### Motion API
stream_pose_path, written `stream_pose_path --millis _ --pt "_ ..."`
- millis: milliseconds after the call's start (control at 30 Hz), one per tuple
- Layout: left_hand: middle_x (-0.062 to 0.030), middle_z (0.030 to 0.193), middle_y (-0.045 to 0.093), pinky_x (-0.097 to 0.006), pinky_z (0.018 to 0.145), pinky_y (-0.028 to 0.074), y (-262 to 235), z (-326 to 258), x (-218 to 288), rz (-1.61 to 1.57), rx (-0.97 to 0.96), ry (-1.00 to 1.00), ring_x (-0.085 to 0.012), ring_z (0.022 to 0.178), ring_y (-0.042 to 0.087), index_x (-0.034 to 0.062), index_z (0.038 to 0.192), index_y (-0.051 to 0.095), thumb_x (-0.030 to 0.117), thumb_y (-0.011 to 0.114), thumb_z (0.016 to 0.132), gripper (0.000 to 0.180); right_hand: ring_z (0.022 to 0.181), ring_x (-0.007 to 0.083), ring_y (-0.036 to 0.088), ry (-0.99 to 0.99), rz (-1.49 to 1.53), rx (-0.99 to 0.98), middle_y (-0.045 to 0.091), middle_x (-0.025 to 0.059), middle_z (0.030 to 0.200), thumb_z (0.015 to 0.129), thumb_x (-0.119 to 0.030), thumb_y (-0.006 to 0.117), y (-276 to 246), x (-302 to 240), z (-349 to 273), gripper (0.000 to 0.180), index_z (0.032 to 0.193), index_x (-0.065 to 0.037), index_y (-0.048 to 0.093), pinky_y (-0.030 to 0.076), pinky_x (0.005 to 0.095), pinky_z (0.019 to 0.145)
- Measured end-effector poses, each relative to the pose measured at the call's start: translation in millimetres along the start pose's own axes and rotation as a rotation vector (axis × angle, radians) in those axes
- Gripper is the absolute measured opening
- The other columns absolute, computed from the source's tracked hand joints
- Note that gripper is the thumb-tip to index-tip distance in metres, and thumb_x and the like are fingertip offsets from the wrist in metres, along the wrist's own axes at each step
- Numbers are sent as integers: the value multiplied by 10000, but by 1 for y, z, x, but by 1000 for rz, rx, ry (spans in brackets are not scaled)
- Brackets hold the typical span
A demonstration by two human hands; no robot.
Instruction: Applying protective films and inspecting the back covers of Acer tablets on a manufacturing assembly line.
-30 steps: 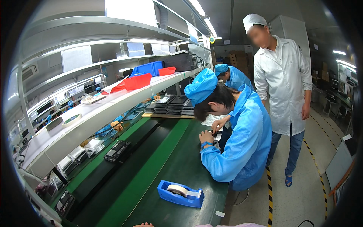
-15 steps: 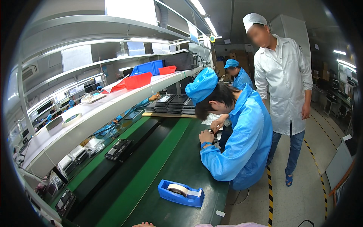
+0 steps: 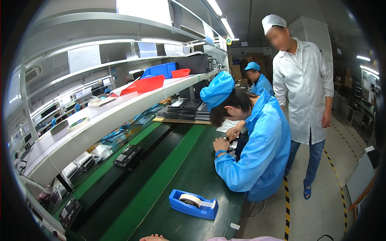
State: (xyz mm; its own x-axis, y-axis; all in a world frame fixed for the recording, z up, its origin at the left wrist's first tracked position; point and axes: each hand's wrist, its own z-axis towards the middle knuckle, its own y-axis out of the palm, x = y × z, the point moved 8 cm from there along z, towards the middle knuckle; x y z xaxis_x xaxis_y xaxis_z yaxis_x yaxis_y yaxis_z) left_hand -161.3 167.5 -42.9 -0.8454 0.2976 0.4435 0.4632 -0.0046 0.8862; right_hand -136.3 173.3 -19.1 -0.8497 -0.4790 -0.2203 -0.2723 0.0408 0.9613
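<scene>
Only a sliver of my own body shows at the bottom edge: the top of a hand (image 3: 152, 237) with a pale pink sleeve (image 3: 245, 239) running off to the right of it, which suggests my right hand. Its fingers are cut off, so what it holds is hidden. My left hand is out of the picture. The closest thing to the hand is a blue tape dispenser (image 3: 193, 203) with a white roll, standing on the green bench top (image 3: 181, 176).
A seated co-worker in a blue coat and cap (image 3: 257, 152) bends over small work at the bench. A standing person in a white coat (image 3: 303, 92) watches. Another blue-capped worker (image 3: 257, 78) sits beyond. Red bins (image 3: 149, 83) and blue bins (image 3: 161, 70) sit on the white shelf; dark trays (image 3: 187, 109) are stacked behind.
The far blue-capped worker has lifted their head from a bent posture. The seated co-worker's hands shifted slightly. My hand sliver stays at the bottom edge.
</scene>
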Motion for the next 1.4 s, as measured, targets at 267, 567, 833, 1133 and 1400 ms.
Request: stream_pose_path --millis 267,567,833,1133,1400 --pt "-187 1236 509 -404 1080 289 3 0 2 19 16 7 -293 1195 446 -13 1164 512 285 391 945 389 652 105 553 -26 32 -9 594 4 690 895 -114 496 -2 0 2 198 911 29 632 455 208 568" --pt "-186 1240 504 -404 1078 289 5 -2 1 25 15 1 -293 1199 441 -18 1179 500 296 405 939 406 659 103 552 -44 66 -4 597 -2 696 898 -117 491 -2 1 0 207 911 38 628 459 213 581" --pt "-197 1255 489 -400 1084 274 44 -12 4 -410 -485 -66 -306 1210 429 -36 1200 477 356 372 937 484 673 131 571 -10 111 -20 622 47 728 892 -104 494 5 5 -4 196 894 39 629 475 234 630" --pt "-198 1141 567 -438 1056 325 11 -6 9 -38 39 116 -307 1118 508 6 1024 578 342 433 927 378 720 155 583 19 69 -64 626 75 782 889 -83 486 1 4 2 171 914 22 618 482 260 676" --pt "-196 1191 534 -418 1063 311 16 -2 5 -176 -157 39 -308 1156 475 -15 1113 529 351 402 931 428 668 161 589 -28 172 -4 630 71 720 890 -96 498 -7 6 8 180 766 -53 621 494 278 659"
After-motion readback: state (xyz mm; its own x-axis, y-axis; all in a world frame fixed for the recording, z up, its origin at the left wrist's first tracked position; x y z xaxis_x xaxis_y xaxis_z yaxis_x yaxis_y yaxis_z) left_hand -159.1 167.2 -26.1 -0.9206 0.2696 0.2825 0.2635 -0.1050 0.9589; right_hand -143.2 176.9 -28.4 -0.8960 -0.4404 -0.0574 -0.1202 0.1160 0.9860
